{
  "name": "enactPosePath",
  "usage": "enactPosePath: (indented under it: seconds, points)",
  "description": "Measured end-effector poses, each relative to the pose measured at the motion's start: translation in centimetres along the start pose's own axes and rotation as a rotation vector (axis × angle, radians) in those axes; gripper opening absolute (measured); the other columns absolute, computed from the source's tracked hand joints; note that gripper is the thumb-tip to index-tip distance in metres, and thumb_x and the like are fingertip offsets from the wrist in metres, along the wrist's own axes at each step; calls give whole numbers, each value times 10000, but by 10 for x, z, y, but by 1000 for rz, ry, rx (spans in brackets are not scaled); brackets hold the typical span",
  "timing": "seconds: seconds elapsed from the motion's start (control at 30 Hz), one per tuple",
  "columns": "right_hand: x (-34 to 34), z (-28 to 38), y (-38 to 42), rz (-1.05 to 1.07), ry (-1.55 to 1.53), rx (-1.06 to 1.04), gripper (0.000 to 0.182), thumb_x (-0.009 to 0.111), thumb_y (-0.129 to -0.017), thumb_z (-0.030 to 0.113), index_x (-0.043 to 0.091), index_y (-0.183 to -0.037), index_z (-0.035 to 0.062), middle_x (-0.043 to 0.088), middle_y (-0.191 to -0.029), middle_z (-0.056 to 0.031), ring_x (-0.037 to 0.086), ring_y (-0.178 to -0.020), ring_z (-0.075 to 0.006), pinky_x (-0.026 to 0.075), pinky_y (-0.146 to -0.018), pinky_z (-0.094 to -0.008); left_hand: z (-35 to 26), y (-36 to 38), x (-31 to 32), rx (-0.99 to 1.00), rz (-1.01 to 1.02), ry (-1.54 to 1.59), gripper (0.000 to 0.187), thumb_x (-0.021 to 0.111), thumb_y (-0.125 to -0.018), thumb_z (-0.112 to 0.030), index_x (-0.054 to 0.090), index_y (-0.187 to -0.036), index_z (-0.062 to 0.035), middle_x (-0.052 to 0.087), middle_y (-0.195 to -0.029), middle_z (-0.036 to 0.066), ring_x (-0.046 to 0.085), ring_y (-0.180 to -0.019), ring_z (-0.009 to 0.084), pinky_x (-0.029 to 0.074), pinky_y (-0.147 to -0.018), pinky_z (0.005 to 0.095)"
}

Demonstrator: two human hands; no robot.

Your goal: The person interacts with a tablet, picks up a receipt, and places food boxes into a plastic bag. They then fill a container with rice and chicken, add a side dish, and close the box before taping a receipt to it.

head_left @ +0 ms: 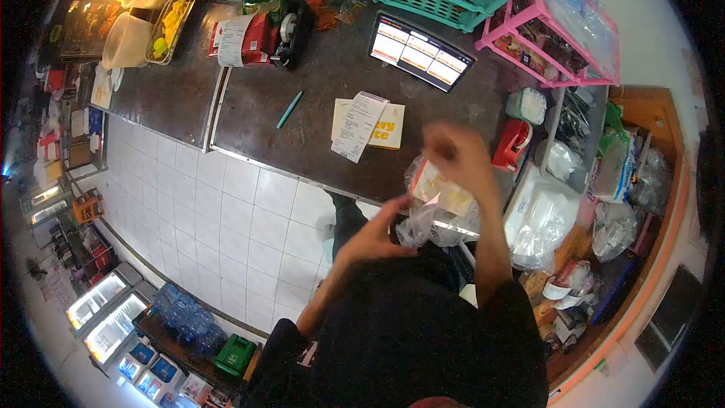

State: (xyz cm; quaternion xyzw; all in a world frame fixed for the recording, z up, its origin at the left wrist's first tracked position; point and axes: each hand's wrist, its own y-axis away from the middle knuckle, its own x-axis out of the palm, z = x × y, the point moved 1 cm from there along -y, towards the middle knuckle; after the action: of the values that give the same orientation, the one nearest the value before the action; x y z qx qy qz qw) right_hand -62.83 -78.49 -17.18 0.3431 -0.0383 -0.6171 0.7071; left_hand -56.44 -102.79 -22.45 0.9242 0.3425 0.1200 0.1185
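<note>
A clear plastic bag [420,227] with a pale, red-edged package [445,193] inside sits at the counter's front edge, close against my body. My left hand [375,236] pinches the bag's near left side between thumb and fingers. Over the package's far side is my right hand [458,153], its fingers curled and smeared by motion. Whatever those fingers hold is hidden. Left of them, a printed receipt [356,130] lies across a white card with yellow lettering [388,130].
A lit tablet [421,52] and a teal pen [289,109] lie on the dark counter [257,132]. To the right are a red dispenser [513,143] and white containers in plastic [540,215]. Teal baskets [438,1] and a pink rack [555,68] stand behind.
</note>
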Motion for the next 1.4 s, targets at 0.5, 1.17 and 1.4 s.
enactPosePath:
  seconds: [0.5,1.17,1.4]
  points:
    - [111,-70,-125,-172,619,-309,1312,861,-488,230,111,-1557,97,374,-1456,-205,354,-1363,-377,236,-1170,-529,181,-17,-105,-154,-1181,-67,380,730,-845,-51,585,-1194,-16,636,-885,72,603,-842,158,503,-770,295]
    - [-45,10,150,-455,607,12,1013,828,-507,104,416,-1432,92,504,-1312,-177,470,-1217,-415,397,-1069,-481,10,-4,-20,45,-708,-152,747,806,-769,-204,428,-1374,17,422,-1369,218,411,-1288,381,348,-1066,463]
    - [29,-27,165,-214,86,-323,917,865,-467,60,522,-1312,160,480,-1378,-159,451,-1291,-405,359,-1109,-520,71,-13,28,-371,-369,520,258,669,-907,-139,606,-1126,-19,689,-1001,85,668,-900,169,554,-806,326]
